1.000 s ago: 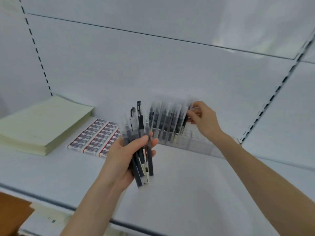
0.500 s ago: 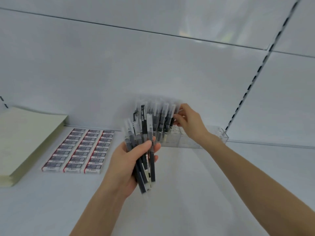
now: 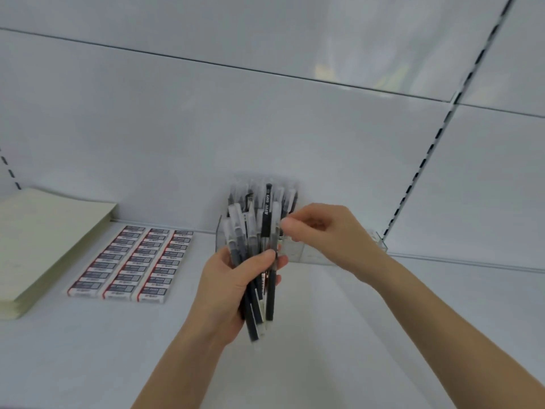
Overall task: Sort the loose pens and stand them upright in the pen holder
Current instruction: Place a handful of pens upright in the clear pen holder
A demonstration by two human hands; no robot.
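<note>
Right now your left hand (image 3: 233,287) is wrapped around a bundle of pens (image 3: 255,261), thumb pressed across the front of the barrels and fingers curled behind them. The bundle is held roughly upright above the white shelf (image 3: 354,335), tips down and clear caps up. 1 black pen with white lettering (image 3: 267,215) sticks up highest in it.

Your right hand (image 3: 327,231) is just beside the top of the bundle, fingers curled and thumb drawn in toward the fingertips, right by a clear-capped pen. The fingertips are blurred, so you cannot tell whether they have actually got hold of a pen.

Directly behind the bundle, the clear pen holder (image 3: 312,253) sits at the back of the shelf against the wall. The standing pens (image 3: 290,196) in it are upright, mostly hidden by the bundle.

Off to your left lie 3 columns of small labelled boxes (image 3: 132,262), and beyond them a stack of pale paper (image 3: 44,240).
</note>
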